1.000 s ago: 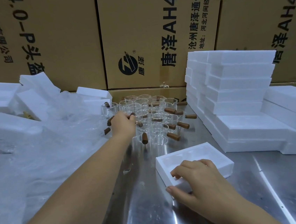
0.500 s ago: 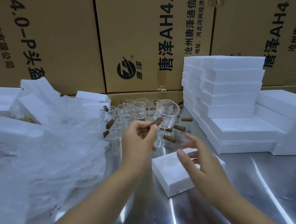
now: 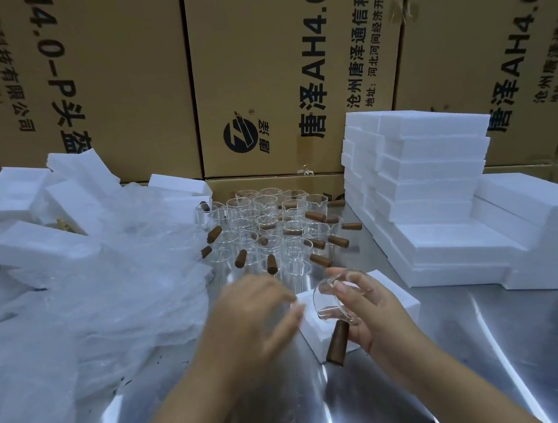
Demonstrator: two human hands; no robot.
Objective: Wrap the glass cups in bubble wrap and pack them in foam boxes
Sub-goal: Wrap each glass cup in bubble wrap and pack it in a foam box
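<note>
Standing before a wall of cardboard cartons (image 3: 290,72), the steel table (image 3: 493,361) carried a heap of bubble wrap (image 3: 92,317) on the left and stacked foam boxes (image 3: 441,194) on the right, with clustered glass cups (image 3: 273,232) between them. Nearer, one foam box (image 3: 398,297) lay under the hands. The right hand (image 3: 367,312) grasped a single cup (image 3: 345,294), tilted just above that box, its wooden handle (image 3: 337,341) pointing toward the person. The left hand (image 3: 251,317) hovered beside it, fingers loose, holding nothing. The cup looked picked but unwrapped; next, the free hand likely needed a sheet from the heap.
</note>
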